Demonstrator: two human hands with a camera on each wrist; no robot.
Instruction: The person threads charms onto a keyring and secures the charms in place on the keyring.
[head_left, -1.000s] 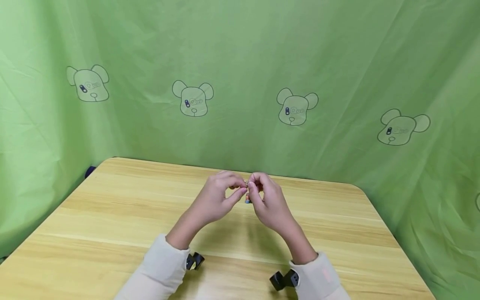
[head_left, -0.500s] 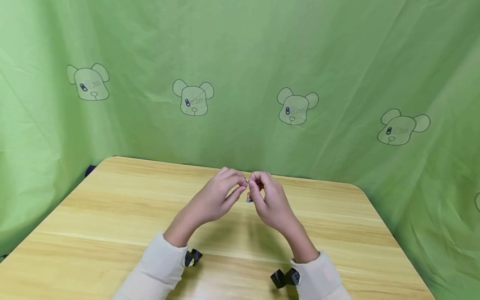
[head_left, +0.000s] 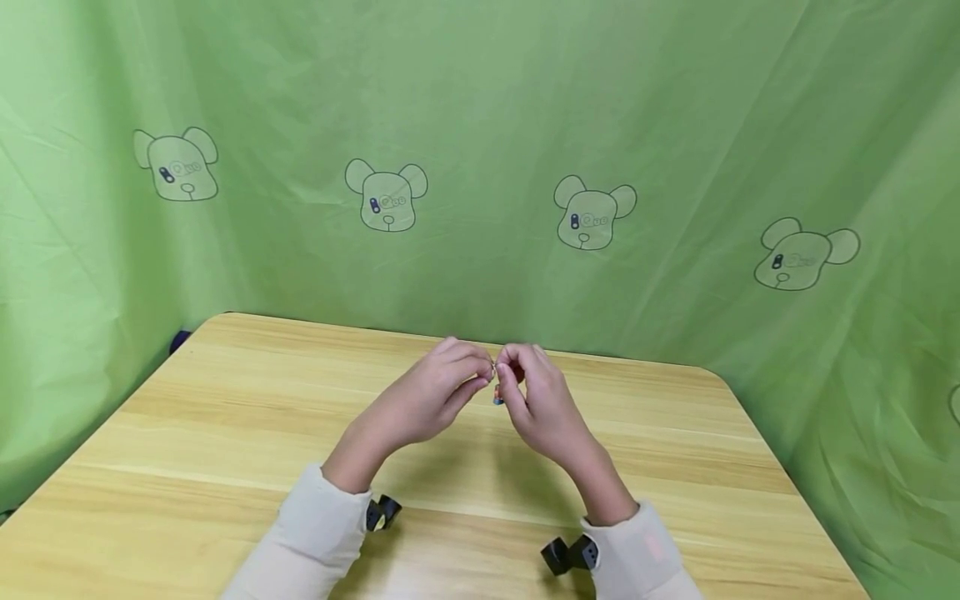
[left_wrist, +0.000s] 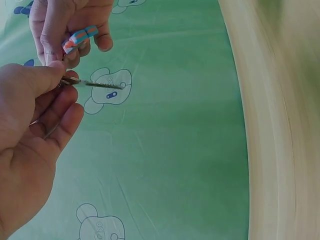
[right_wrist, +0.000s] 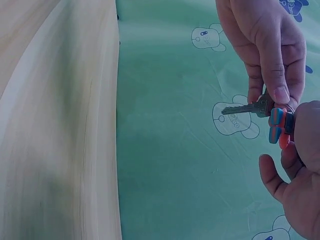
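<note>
The left hand [head_left: 431,396] pinches the key [right_wrist: 252,108], the right hand [head_left: 538,404] grips the charm [left_wrist: 80,38]; whether these are joined already, I cannot tell.

A grey metal key with a toothed blade [right_wrist: 245,108] and a small, blocky orange-and-blue charm [right_wrist: 278,125], held close together in the air.

The key is pinched by its broad head between the thumb and fingers of the left hand [head_left: 427,396]; its blade is left bare and is pointed toward the side where the pale wooden table [head_left: 247,417] is seen in both wrist views. Lighter markings are shown on the head. The charm, orange with blue blocks, is held at the fingertips of the right hand [head_left: 542,402], just beside the head of the key, with its dark end partly covered by the thumb. Whether the two are joined is hidden by the fingers.
</note>
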